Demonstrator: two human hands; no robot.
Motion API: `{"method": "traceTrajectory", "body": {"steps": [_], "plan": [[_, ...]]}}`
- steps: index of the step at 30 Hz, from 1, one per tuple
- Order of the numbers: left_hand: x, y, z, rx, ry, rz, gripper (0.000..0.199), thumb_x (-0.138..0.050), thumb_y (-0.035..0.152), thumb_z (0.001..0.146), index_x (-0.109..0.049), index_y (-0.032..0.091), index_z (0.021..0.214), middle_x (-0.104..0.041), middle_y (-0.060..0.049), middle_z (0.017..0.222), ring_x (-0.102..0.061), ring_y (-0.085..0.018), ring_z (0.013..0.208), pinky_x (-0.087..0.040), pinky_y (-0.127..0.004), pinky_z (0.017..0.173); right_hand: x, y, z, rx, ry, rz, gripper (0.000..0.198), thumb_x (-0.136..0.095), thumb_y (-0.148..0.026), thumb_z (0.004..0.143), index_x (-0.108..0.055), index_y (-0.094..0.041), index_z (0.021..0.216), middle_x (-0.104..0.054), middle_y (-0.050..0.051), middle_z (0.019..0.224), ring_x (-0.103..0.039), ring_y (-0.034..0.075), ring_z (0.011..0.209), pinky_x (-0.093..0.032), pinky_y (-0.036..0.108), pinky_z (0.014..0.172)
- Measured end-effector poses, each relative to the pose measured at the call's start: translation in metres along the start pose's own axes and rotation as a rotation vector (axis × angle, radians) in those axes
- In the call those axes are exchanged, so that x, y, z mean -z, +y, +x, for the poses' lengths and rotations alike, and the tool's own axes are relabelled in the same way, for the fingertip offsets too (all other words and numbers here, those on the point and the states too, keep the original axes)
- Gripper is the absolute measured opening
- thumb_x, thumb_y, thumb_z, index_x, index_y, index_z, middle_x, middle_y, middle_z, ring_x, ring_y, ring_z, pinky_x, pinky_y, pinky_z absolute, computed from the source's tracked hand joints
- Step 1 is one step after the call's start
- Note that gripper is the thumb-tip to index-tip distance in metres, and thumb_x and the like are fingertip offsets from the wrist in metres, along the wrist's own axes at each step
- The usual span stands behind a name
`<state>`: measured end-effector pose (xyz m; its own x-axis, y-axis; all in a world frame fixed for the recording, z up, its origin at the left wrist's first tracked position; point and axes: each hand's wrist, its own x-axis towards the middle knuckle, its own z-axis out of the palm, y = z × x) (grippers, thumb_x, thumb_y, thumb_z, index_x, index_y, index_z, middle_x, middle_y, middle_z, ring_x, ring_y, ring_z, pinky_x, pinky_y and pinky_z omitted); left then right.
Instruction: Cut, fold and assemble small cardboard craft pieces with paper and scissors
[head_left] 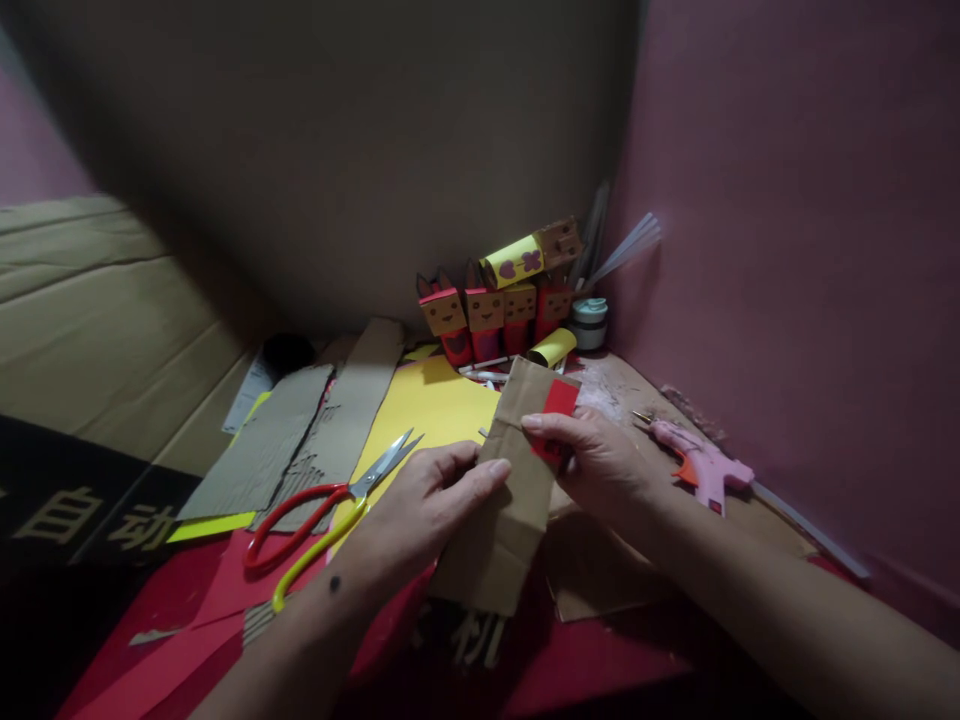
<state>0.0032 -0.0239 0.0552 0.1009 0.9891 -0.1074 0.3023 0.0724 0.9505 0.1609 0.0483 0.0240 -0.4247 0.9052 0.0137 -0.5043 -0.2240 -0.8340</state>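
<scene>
A creased strip of brown cardboard is held up between both hands over the table. My left hand grips its left edge, thumb on the front face. On the right edge, my right hand pinches the cardboard together with a small red paper piece, thumb in front. The fingers behind the strip are hidden. Scissors with one red and one yellow handle lie partly spread, left of my left hand. To the right of my right hand rests a pink glue gun.
Cardboard figures with drawn faces stand at the back, one yellow-bodied figure lying on top. Nearby are a yellow paper tube, a lidded jar and clear glue sticks. Cardboard sheets and yellow paper cover the left side.
</scene>
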Motion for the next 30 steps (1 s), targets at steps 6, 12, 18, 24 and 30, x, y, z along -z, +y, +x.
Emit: {"method": "traceTrajectory", "body": {"steps": [6, 12, 18, 24, 30], "plan": [[0.002, -0.008, 0.004, 0.198, -0.105, -0.185, 0.029, -0.068, 0.043, 0.074, -0.07, 0.014, 0.076, -0.068, -0.004, 0.067, -0.061, -0.014, 0.055, -0.043, -0.022, 0.05, 0.003, 0.007, 0.006, -0.103, 0.086, 0.038, 0.023, -0.078, -0.02, 0.057, -0.066, -0.015, 0.076, -0.065, 0.002, 0.068, -0.056, 0.016, 0.062, -0.045, 0.028, 0.061], [-0.002, -0.012, 0.007, 0.225, -0.048, -0.234, 0.026, -0.07, 0.041, 0.072, -0.07, 0.015, 0.075, -0.071, -0.007, 0.068, -0.064, -0.016, 0.055, -0.048, -0.024, 0.05, 0.002, 0.008, 0.005, -0.158, 0.136, 0.059, 0.021, -0.077, -0.017, 0.06, -0.067, -0.017, 0.078, -0.065, 0.003, 0.07, -0.058, 0.018, 0.064, -0.048, 0.033, 0.064], [0.001, -0.015, 0.008, 0.234, -0.055, -0.218, 0.026, -0.07, 0.041, 0.073, -0.069, 0.015, 0.074, -0.07, -0.006, 0.066, -0.062, -0.014, 0.053, -0.046, -0.022, 0.049, 0.008, 0.01, 0.006, -0.148, 0.008, 0.046, 0.022, -0.077, -0.021, 0.066, -0.068, -0.019, 0.086, -0.07, 0.005, 0.08, -0.064, 0.022, 0.074, -0.05, 0.035, 0.064], [0.0, -0.015, 0.007, 0.232, -0.069, -0.22, 0.03, -0.07, 0.043, 0.072, -0.069, 0.013, 0.079, -0.072, -0.01, 0.072, -0.064, -0.017, 0.057, -0.048, -0.027, 0.053, 0.005, 0.013, 0.006, -0.075, -0.017, 0.025, 0.031, -0.077, -0.022, 0.064, -0.068, -0.019, 0.094, -0.072, 0.007, 0.084, -0.066, 0.026, 0.085, -0.052, 0.037, 0.07], [0.0, -0.015, 0.007, 0.242, -0.046, -0.189, 0.03, -0.069, 0.043, 0.073, -0.068, 0.013, 0.076, -0.069, -0.006, 0.066, -0.062, -0.014, 0.053, -0.045, -0.023, 0.048, 0.004, 0.017, 0.005, -0.12, 0.009, 0.07, 0.026, -0.076, -0.021, 0.065, -0.069, -0.017, 0.09, -0.073, 0.007, 0.084, -0.066, 0.025, 0.08, -0.052, 0.036, 0.071]]}}
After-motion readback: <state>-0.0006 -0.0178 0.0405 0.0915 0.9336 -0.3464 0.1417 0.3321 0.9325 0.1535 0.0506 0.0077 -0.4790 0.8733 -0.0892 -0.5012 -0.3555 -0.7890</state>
